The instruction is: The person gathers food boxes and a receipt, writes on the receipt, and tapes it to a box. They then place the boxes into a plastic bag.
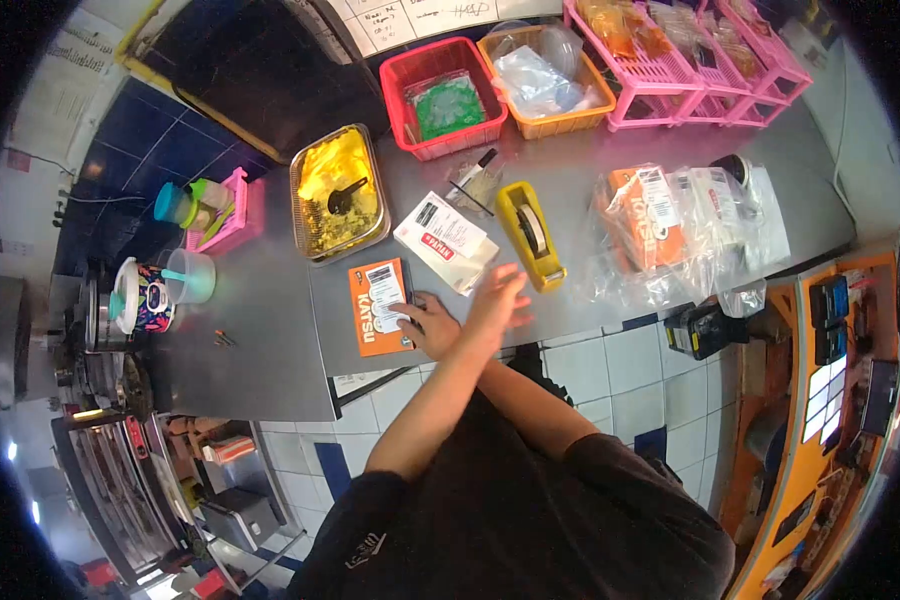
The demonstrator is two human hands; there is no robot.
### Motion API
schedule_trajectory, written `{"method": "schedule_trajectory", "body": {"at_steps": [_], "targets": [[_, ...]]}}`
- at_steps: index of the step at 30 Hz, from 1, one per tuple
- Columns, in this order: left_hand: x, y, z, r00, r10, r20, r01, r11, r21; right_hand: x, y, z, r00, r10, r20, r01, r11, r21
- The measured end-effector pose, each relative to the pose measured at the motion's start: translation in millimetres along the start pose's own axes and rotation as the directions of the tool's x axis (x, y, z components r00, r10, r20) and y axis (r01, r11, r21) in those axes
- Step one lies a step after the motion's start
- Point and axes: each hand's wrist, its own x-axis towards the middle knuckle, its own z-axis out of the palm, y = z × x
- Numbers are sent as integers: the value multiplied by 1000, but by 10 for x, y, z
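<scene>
My forearms cross, the left one on top. My left hand (502,298) is over the counter's front edge, between a white carton (445,240) and a yellow tape dispenser (530,237); its fingers are apart and hold nothing. My right hand (432,325) touches the right side of an orange KATSU box (363,318), its fingers apart over the edge of the white label. The box lies flat on the grey counter (260,340). A black marker (484,160) lies behind the white carton.
A metal tray (383,195) with yellow contents stands behind the box. Red (495,110) and orange (602,108) baskets and a pink rack (660,85) line the back. Plastic-wrapped orange and white packages (635,225) lie right. A pink basket (238,225) and patterned pot (154,300) stand left.
</scene>
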Motion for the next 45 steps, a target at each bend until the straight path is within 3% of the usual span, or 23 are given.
{"method": "schedule_trajectory", "body": {"at_steps": [2,4,6,10,12,13,14,16,23,24,25,26,28,29,31,34,35,36,37,38,40,42,45], "targets": [[284,-171,242,999,-39,-16,39,998,-41,-11,-44,-177,993,43,112,-80,929,361],[432,-190,400,982,-185,37,189,967,-174,12,56,-127,992,18,128,-70,909,411],[466,-260,472,978,-208,-2,205,963,-176,38,130,-111,994,-43,104,-8,896,445],[338,-420,543,998,-23,-64,4,959,-283,91,196,-151,986,-84,141,10,889,458],[236,-599,568,957,280,-77,-279,960,23,69,213,-127,984,-118,130,44,883,467],[240,-578,546,891,452,-50,-406,841,358,38,215,-131,985,-111,132,26,854,520],[236,-551,539,884,458,-89,-400,843,359,46,195,-125,983,-91,158,-5,852,523],[244,-529,509,789,614,-13,-327,438,838,107,227,-104,978,-160,131,59,823,564],[223,-381,528,872,463,-157,-135,536,833,247,203,-202,955,-181,234,27,841,541],[203,-343,584,937,207,-282,-16,830,557,256,220,-185,956,-165,242,13,848,529],[182,-299,622,953,-80,-291,141,970,196,267,226,-157,960,-164,228,25,859,512],[211,-310,599,953,-72,-296,130,974,183,271,233,-137,955,-177,237,34,862,506],[288,-375,511,918,-202,-341,290,929,231,255,235,-114,963,-197,182,72,845,530],[307,-419,466,916,-194,-350,279,936,213,229,220,-92,965,-183,186,61,851,521],[222,-309,303,989,27,-143,74,755,651,268,238,-81,964,-204,168,93,857,508],[-66,-211,-147,952,301,-64,-245,868,432,263,373,-25,965,-207,164,114,886,449],[10,-363,-576,820,564,-91,-334,602,725,303,550,232,954,-193,232,-68,612,788],[-222,-86,-717,824,550,-138,-395,731,556,336,680,379,931,-222,290,-246,205,947],[-379,79,-872,800,536,-271,-349,782,517,383,826,271,839,-528,129,349,706,617],[-495,230,-1028,810,385,-443,-173,877,447,372,725,183,844,-521,129,340,705,622],[-527,229,-1222,752,392,-530,-201,902,382,346,415,-30,963,-142,230,18,882,471],[-505,203,-1342,702,309,-641,-170,948,270,350,397,-59,958,-135,254,-20,851,525],[-412,-81,-1698,753,212,-623,16,940,340,319,365,-122,950,-132,283,-54,824,565]]}}
